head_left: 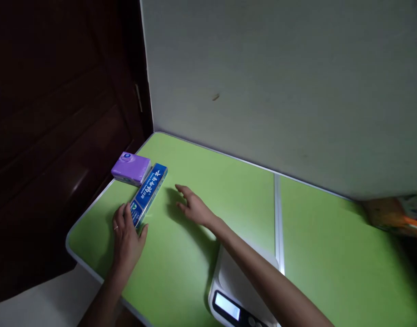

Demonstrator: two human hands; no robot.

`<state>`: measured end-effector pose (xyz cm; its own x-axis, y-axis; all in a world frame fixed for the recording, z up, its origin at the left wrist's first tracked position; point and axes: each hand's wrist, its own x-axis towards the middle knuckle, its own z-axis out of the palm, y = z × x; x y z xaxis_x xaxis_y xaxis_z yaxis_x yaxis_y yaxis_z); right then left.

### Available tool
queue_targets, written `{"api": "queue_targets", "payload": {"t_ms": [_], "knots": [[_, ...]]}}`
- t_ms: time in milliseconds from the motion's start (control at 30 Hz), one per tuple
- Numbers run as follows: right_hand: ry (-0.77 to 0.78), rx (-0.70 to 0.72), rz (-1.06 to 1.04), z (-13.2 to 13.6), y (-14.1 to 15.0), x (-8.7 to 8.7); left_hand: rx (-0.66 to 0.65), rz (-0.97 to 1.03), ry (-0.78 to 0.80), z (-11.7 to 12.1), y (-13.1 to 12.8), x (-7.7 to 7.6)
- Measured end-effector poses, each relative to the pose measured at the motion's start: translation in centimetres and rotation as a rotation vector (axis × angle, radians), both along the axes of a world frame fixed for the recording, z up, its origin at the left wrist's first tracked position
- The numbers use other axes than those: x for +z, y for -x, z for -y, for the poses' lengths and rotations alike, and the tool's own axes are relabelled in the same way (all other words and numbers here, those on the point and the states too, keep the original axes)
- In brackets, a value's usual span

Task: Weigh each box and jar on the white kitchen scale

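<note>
touching blue box (147, 192) with left hand (127, 240), right hand (196, 209) over green table (225, 177)

On our table (229, 181), a tissue pack (131, 170) lies left of a toothpaste box (149, 190), with a digital scale (229, 278) nearer us.

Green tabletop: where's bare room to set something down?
Bare: tabletop beyond the right hand, from blue box to silvery seam; also right of the seam, short of the blurred items. Crowded: left end, with purple pack, box and left hand; front, with the scale under the right forearm.
</note>
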<state>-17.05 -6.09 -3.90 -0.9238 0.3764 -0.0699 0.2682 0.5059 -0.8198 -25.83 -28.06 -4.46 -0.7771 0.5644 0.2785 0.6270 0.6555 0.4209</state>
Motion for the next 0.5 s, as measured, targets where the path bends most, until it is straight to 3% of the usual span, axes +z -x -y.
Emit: {"api": "queue_targets", "payload": {"t_ms": [133,233,333,433,500], "knots": [[0.016,-0.093,0.004,-1.5,5.5,-1.6,0.054,0.245,-0.017,1.2,2.3,-1.3],[0.001,-0.109,0.008,-2.7,5.7,-1.1,0.015,0.44,-0.092,2.0,2.3,-1.2],[-0.048,-0.057,0.026,-3.8,1.3,1.3,-0.134,0.565,-0.108,2.4,1.1,0.1],[-0.19,0.042,0.12,-4.1,-6.6,4.7,-0.376,0.601,-0.041,1.8,-0.5,2.3],[-0.254,0.021,0.183,-3.5,-12.5,6.8,-0.532,0.626,0.019,0.6,-1.6,3.7]]}}
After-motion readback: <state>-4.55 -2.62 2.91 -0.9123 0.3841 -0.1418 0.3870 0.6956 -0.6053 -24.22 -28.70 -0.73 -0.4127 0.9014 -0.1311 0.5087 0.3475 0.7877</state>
